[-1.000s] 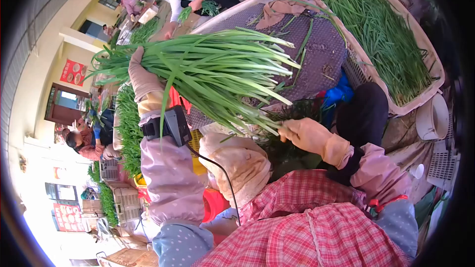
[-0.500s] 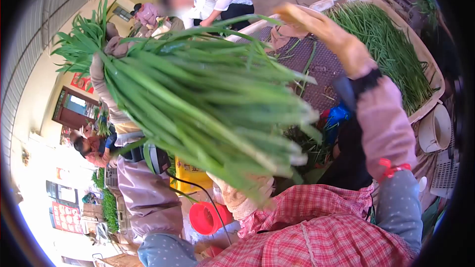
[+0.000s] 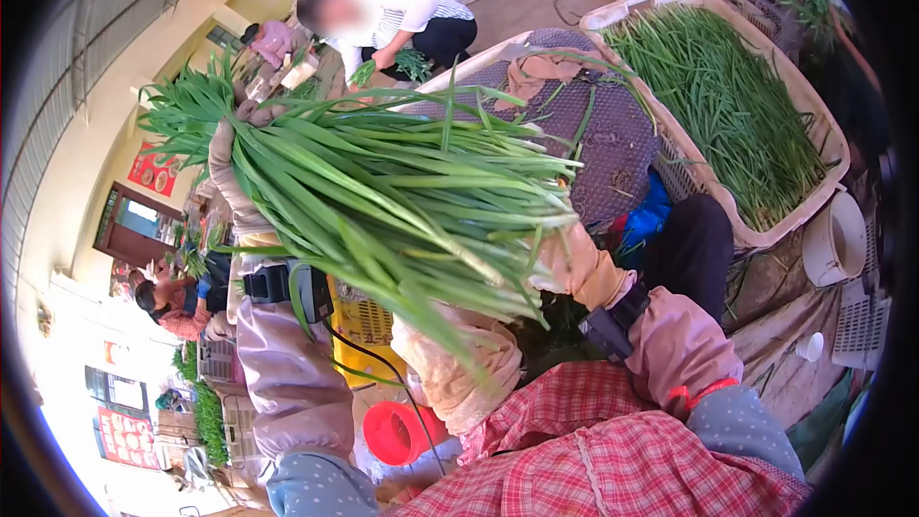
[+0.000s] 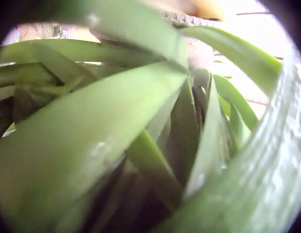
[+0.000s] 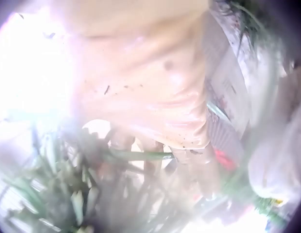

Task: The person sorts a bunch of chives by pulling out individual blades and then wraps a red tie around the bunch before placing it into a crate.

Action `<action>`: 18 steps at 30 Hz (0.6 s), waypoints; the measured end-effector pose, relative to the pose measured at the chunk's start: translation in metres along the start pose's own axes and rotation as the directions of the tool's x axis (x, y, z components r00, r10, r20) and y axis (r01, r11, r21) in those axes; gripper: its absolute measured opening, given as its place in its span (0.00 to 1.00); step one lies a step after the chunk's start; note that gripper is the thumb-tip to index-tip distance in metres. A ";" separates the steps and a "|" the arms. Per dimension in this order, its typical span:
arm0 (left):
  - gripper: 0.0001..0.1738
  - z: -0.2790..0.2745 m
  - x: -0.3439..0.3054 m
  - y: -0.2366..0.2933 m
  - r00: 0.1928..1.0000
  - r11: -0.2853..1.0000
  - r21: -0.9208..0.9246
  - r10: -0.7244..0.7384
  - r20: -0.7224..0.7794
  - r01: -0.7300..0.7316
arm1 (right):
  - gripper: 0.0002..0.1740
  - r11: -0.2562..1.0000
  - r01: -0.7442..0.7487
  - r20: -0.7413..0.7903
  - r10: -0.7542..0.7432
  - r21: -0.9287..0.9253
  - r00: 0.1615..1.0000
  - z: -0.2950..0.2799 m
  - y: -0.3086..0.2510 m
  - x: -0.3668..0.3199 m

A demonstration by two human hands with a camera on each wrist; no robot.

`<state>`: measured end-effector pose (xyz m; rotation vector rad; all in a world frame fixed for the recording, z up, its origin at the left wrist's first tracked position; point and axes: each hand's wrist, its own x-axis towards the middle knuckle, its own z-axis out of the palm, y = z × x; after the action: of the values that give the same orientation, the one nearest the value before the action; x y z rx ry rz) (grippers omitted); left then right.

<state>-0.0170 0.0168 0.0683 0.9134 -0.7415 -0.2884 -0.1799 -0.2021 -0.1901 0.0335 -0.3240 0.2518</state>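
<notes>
A big bunch of garlic chives (image 3: 383, 182) lies sideways across the head view, leafy tips at left and pale stalk ends at right. My gloved left hand (image 3: 230, 158) grips it near the leafy end. In the left wrist view broad green leaves (image 4: 92, 116) fill the picture and cover most of that hand. My right hand (image 3: 574, 263), in a tan rubber glove, is at the stalk ends, its fingers largely behind them. The right wrist view shows its fingers (image 5: 194, 162) extended downward beside the cut stalk ends (image 5: 77, 199), with a thin green strand across them.
A long pale crate (image 3: 833, 148) full of chives stands at right, beside a surface with a purple bumpy cover (image 3: 613, 148). Closer by are a red bucket (image 3: 397, 431), a yellow crate (image 3: 359, 330) and a white bucket (image 3: 835, 239). Another person (image 3: 412, 14) crouches ahead, holding greens.
The right hand left the stalk ends, swung up over the purple cover, then came back down to them. The left hand moved left and up with the bunch, then slightly back right.
</notes>
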 end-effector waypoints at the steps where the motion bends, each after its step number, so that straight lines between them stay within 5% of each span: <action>1: 0.26 -0.003 0.001 -0.001 0.997 0.994 0.105 0.021 -0.075 -0.013 | 0.37 0.996 0.031 -0.197 -0.047 -0.080 0.979 0.008 0.001 -0.002; 2: 0.26 -0.011 0.003 -0.001 0.989 0.995 0.080 0.067 -0.130 -0.057 | 0.35 0.986 0.045 -0.380 -0.105 -0.163 0.919 0.014 0.001 -0.004; 3: 0.26 -0.013 0.005 0.001 0.990 0.995 0.075 0.072 -0.125 -0.063 | 0.35 0.984 0.047 -0.377 -0.109 -0.171 0.920 0.019 -0.004 -0.007; 4: 0.26 -0.016 0.004 0.004 0.992 0.998 0.014 0.060 -0.116 -0.059 | 0.31 0.925 -0.087 -0.435 -0.090 -0.371 0.896 0.022 -0.009 -0.011; 7: 0.27 -0.017 -0.003 0.013 0.989 0.996 0.037 0.082 -0.123 -0.078 | 0.25 0.778 -0.164 -0.293 -0.026 -0.606 0.956 0.042 -0.019 -0.036; 9: 0.27 -0.023 -0.008 0.025 0.988 0.991 0.089 0.114 -0.108 -0.105 | 0.26 0.728 -0.406 -0.393 0.202 -0.553 0.897 0.037 -0.034 -0.054; 11: 0.27 -0.024 -0.009 0.031 0.988 0.990 0.054 0.136 -0.072 -0.132 | 0.25 0.561 -0.490 -0.574 0.032 -0.668 0.818 0.008 -0.041 -0.079; 12: 0.26 -0.022 -0.009 0.033 0.985 0.987 0.067 0.152 -0.087 -0.146 | 0.26 -0.105 -0.432 -0.402 -0.227 -0.896 0.887 -0.020 -0.031 -0.093; 13: 0.26 -0.020 -0.009 0.035 0.981 0.984 0.079 0.169 -0.097 -0.162 | 0.16 -0.614 -0.219 -0.202 -0.098 -0.759 0.975 -0.020 -0.032 -0.100; 15: 0.25 -0.018 -0.011 0.037 0.977 0.982 0.091 0.177 -0.118 -0.167 | 0.15 -0.879 -0.391 -0.573 -0.179 -0.271 0.800 0.018 -0.020 -0.096; 16: 0.25 -0.017 -0.011 0.036 0.973 0.980 0.098 0.186 -0.136 -0.174 | 0.15 -0.879 -0.390 -0.571 -0.178 -0.273 0.802 0.034 -0.018 -0.087; 18: 0.25 -0.015 -0.013 0.034 0.970 0.976 0.124 0.194 -0.144 -0.176 | 0.26 -0.793 -0.406 -0.169 -0.371 -0.454 0.913 0.059 -0.019 -0.062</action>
<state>-0.0187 0.0530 0.0834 0.9525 -0.6978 -0.0104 -0.2508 -0.2396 -0.1537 -2.5474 0.1128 -0.2225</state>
